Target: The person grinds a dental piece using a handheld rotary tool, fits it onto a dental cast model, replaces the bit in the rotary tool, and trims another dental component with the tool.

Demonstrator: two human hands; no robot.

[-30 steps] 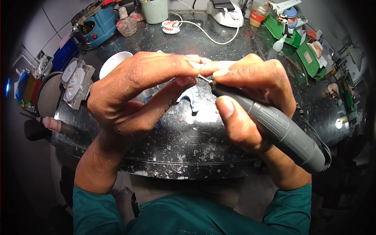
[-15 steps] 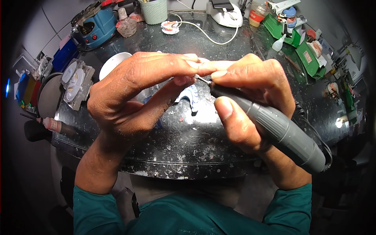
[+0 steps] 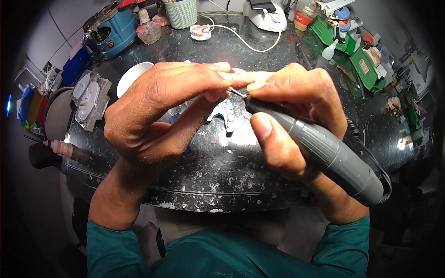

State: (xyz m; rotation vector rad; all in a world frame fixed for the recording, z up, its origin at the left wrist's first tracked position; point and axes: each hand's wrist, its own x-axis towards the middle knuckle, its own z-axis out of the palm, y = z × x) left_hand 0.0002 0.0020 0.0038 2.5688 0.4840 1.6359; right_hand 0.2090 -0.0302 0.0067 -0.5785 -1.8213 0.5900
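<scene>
My right hand (image 3: 303,92) is wrapped round a thick dark grey rotary handpiece (image 3: 327,150), which slants up and to the left. From its tip a thin metal bur (image 3: 238,93) reaches to the fingertips of my left hand (image 3: 155,99). The left thumb and fingers are pinched together there; whatever lies between them is too small and covered to name. A finger of the right hand stretches across to touch the left fingertips. On the bench below them, partly behind my left hand, lies a pale blue, arch-shaped dental model (image 3: 226,115), brightly lit. Pale dust speckles my left hand.
A white bowl (image 3: 132,78) sits behind my left hand, and a plaster-smeared block (image 3: 89,99) farther left. Along the back stand a blue machine (image 3: 113,34), a woven pot (image 3: 181,15) and a dental model (image 3: 200,32). Green trays (image 3: 366,69) line the right. The handpiece's cord (image 3: 378,162) trails rightward.
Both hands and the handpiece have shifted very slightly left. The bur stays at the left fingertips, and both grips look the same.
</scene>
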